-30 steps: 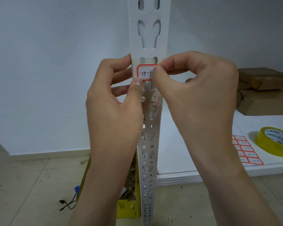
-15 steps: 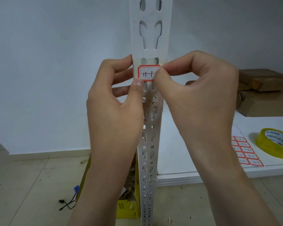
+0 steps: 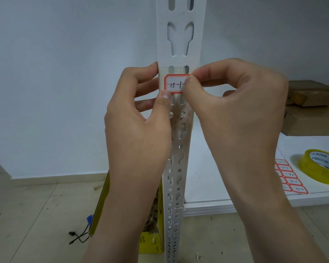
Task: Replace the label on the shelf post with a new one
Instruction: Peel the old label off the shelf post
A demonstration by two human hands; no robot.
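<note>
Head view, left hand (image 3: 139, 133): my fingers curl behind the shelf post (image 3: 180, 44) and my thumb presses the lower left corner of the label (image 3: 174, 83). If that thumb slides, the label goes on crooked.
Right hand (image 3: 235, 114): thumb and forefinger pinch the label's right edge and hide the end of the writing. Letting go carelessly could lift or crease that side.
Label: red-bordered, marked "15-1", it lies on the post face just under the oval slots (image 3: 171, 69). I judge it to be the new one, not yet pressed flat, so it could trap a wrinkle.
Residue (image 3: 182, 118): smeared on the post just below the label. Drifting down onto it would weaken the stick.
Label sheet (image 3: 291, 179): lies on the shelf board (image 3: 217, 177), near the tape roll (image 3: 319, 168). It has spares if this one tears.
</note>
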